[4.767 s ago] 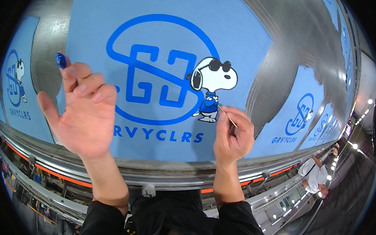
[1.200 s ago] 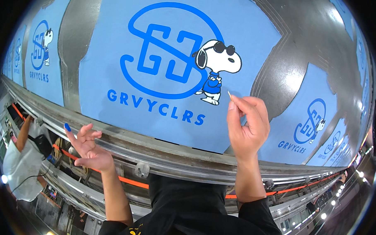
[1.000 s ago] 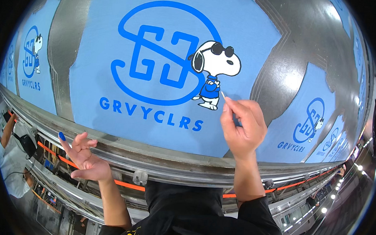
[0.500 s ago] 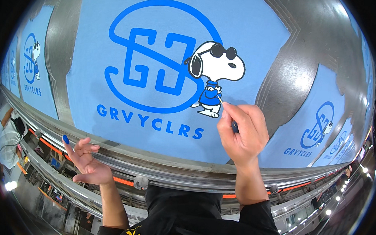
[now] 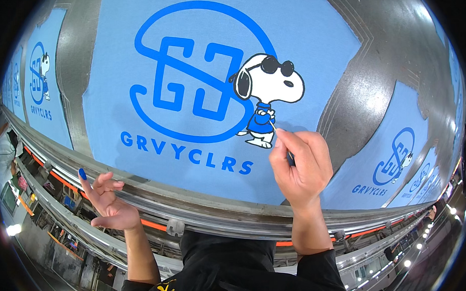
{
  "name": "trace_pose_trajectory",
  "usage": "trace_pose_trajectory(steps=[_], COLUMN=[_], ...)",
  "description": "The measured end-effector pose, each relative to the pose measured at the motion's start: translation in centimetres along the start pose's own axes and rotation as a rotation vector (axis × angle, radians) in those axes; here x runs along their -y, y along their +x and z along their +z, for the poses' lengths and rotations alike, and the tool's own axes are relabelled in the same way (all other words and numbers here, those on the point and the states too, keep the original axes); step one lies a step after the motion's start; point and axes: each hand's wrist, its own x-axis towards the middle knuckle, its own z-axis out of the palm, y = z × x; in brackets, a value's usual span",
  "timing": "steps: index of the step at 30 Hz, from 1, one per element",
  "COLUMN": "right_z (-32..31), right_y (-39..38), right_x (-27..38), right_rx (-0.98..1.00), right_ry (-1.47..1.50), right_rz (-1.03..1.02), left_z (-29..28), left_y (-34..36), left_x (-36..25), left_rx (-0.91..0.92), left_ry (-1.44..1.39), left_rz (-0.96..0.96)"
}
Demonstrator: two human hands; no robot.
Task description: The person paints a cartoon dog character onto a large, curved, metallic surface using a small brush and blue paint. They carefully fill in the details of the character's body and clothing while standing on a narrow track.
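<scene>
A light blue cut fabric panel point(image 5: 112, 69) lies flat before me, printed with a looping blue line emblem point(image 5: 204, 5) and blue lettering below. At the emblem's right side is a white cartoon dog in sunglasses point(image 5: 276, 88) and a blue sweater. My right hand point(image 5: 306, 166) pinches a thin stick point(image 5: 273, 125), pale at its tip and dark inside the fist. The tip is at the sweater's right edge; whether it touches the cloth I cannot tell. My left hand point(image 5: 113, 208), fingers apart and holding nothing, hovers by the table's near edge. Blue colour covers its index fingertip.
The panel rests on a long dark grey table point(image 5: 342, 113). More printed panels lie to the left point(image 5: 48, 82) and right point(image 5: 398, 130). Metal rails with an orange strip point(image 5: 153, 225) run along the near edge.
The printed panel sits very slightly lower and further right in the picture. Both hands keep nearly the same pose, and the stick stays at the dog's sweater.
</scene>
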Motion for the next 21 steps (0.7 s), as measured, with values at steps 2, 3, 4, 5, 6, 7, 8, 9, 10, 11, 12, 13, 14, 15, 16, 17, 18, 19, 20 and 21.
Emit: trace_pose_trajectory(steps=[2, 3, 4, 5, 6, 7, 8, 9, 10, 11, 12, 13, 14, 15, 16, 17, 18, 19, 20, 21], right_z=[0.00, 0.00, 0.00, 0.01, 0.01, -0.01, -0.05, -0.07, -0.06, -0.03, -0.01, -0.04, -0.07, -0.10, -0.08, -0.03, -0.01, -0.03, -0.07, -0.09], right_y=[-0.02, -0.03, 0.00, 0.03, 0.06, 0.03, -0.02, -0.04, 0.00, 0.08, 0.13, 0.13, 0.13, 0.13, 0.15, 0.18, 0.20, 0.19, 0.17, 0.16], right_x=[0.02, 0.03, 0.04, 0.06, 0.07, 0.09, 0.11, 0.12, 0.12, 0.14, 0.14, 0.12, 0.08, 0.06, 0.07, 0.11, 0.13, 0.12, 0.09, 0.07], right_rx=[-0.002, -0.004, -0.002, -0.001, 0.000, 0.003, 0.005, 0.007, 0.005, 0.003, 0.000, 0.001, 0.002, 0.003, 0.000, -0.004, -0.007, -0.003, 0.001, 0.004], right_ry=[-0.007, -0.011, -0.010, -0.009, -0.007, -0.005, -0.003, 0.000, -0.003, -0.006, -0.009, -0.006, -0.004, -0.002, -0.002, -0.003, -0.004, -0.004, -0.004, -0.005], right_rz=[0.006, 0.009, 0.010, 0.011, 0.012, 0.015, 0.018, 0.021, 0.018, 0.014, 0.010, 0.009, 0.007, 0.005, 0.007, 0.008, 0.010, 0.009, 0.007, 0.006], left_z=[-0.16, -0.39, -0.53, -0.56, -0.58, -0.58, -0.48, -0.26, -0.10, -0.07, -0.05, -0.02, -0.01, 0.00, -0.02, -0.03, -0.05, -0.05, -0.04, -0.01], left_y=[-0.04, -0.04, -0.04, -0.02, 0.00, 0.02, 0.01, -0.03, -0.04, -0.03, -0.02, -0.01, 0.00, 0.00, -0.02, -0.03, -0.03, -0.04, -0.05, -0.06], left_x=[0.18, 0.37, 0.50, 0.53, 0.56, 0.56, 0.45, 0.21, 0.07, 0.05, 0.03, 0.01, 0.01, 0.01, 0.02, 0.06, 0.12, 0.14, 0.12, 0.07], left_rx=[0.009, 0.023, 0.036, 0.038, 0.041, 0.043, 0.029, 0.014, 0.001, 0.000, -0.001, -0.002, -0.002, -0.002, -0.003, -0.003, -0.003, -0.004, -0.005, -0.006], left_ry=[-0.021, -0.037, -0.053, -0.057, -0.062, -0.067, -0.048, -0.030, -0.011, -0.010, -0.010, -0.009, -0.007, -0.005, -0.002, -0.004, -0.006, -0.008, -0.004, 0.001], left_rz=[0.005, 0.012, 0.019, 0.022, 0.024, 0.028, 0.020, 0.012, 0.003, 0.002, 0.001, 0.000, 0.002, 0.004, 0.006, 0.005, 0.005, 0.005, 0.006, 0.006])
